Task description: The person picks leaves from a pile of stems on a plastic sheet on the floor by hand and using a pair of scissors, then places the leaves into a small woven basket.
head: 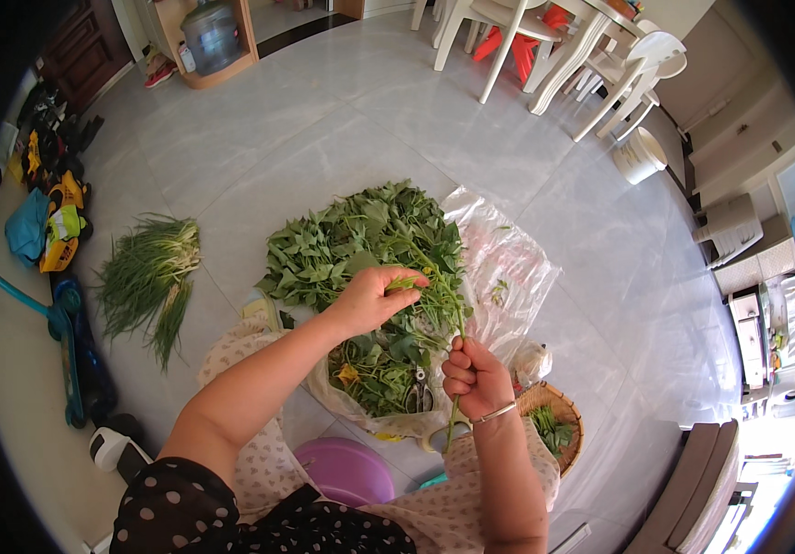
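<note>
My right hand is closed round a long green leafy stem, whose lower end hangs below my fist. Over the leaves, my left hand pinches a short green piece of stem between thumb and fingers. A broad heap of leafy greens lies on the floor before me. Nearer my legs, a clear plastic bag lies spread under more stems and leaves. Scissors with dark handles rest among them. At my right knee stands a round wicker basket with cut greens in it.
Bunched green onions lie on the tiles at left. A crumpled plastic sheet spreads right of the heap. Between my legs is a purple basin. A teal scooter and toys stand far left; white chairs and a bucket are at upper right.
</note>
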A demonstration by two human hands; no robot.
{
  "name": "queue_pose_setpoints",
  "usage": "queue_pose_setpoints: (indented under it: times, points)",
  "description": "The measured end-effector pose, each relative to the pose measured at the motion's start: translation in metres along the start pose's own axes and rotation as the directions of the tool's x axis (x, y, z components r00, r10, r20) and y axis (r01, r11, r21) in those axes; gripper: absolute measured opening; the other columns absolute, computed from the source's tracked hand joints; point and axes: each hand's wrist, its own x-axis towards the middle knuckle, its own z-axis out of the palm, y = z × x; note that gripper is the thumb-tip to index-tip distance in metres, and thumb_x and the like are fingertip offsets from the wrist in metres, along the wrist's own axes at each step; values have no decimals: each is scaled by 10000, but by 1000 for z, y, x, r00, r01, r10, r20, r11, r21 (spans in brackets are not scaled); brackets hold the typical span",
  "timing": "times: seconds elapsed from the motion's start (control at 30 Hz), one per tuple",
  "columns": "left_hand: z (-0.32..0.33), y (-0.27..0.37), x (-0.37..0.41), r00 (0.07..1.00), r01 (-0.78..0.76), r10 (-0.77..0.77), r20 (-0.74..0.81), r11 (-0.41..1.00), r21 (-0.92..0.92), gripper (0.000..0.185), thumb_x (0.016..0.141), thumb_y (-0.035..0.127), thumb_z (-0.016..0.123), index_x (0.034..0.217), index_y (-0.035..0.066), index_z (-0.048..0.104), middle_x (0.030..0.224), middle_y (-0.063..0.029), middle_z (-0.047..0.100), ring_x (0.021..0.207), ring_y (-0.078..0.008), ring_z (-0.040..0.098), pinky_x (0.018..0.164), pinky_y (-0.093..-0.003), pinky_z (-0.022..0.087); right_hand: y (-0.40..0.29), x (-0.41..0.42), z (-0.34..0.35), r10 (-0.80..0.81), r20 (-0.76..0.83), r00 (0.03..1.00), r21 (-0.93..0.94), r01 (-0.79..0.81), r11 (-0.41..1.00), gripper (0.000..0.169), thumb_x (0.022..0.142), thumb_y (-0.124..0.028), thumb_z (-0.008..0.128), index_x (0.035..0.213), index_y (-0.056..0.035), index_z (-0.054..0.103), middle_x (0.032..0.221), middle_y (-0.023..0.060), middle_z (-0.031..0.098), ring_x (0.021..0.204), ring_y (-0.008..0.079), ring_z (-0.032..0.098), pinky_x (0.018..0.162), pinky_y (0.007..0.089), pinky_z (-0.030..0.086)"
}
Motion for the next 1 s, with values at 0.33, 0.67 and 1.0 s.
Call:
queue_pose_setpoints:
  times: [0.33, 0.67, 1.0]
  points:
    - [2, -7, 0, 992, -72, 94, -80, 968, 242, 211, 750, 123, 671, 941, 43, 633, 693, -24, 572, 583, -100, 514, 534, -235, 413, 8, -1, 14, -5, 19, 1000, -124, 7, 992, 131, 900, -153, 449, 877, -43, 517, 626, -35, 393, 489, 45, 268, 414, 178, 218]
    - [5, -5, 0, 997, -10, 15, -73, 997, 79, 188, 744, 153, 673, 885, 34, 640, 780, -41, 563, 626, -122, 534, 566, -261, 424, 6, -6, 16, -58, -26, 998, -154, 53, 987, 106, 896, -126, 445, 876, -33, 493, 646, -17, 419, 484, 50, 280, 413, 182, 220]
    - [6, -16, 1, 990, -94, 119, -81, 960, 262, 164, 763, 69, 652, 889, -6, 578, 836, -38, 574, 715, -111, 545, 637, -271, 456, 12, -2, 17, -51, 8, 999, -111, 52, 992, 118, 898, -137, 451, 874, -30, 496, 644, -18, 413, 488, 46, 275, 412, 179, 212]
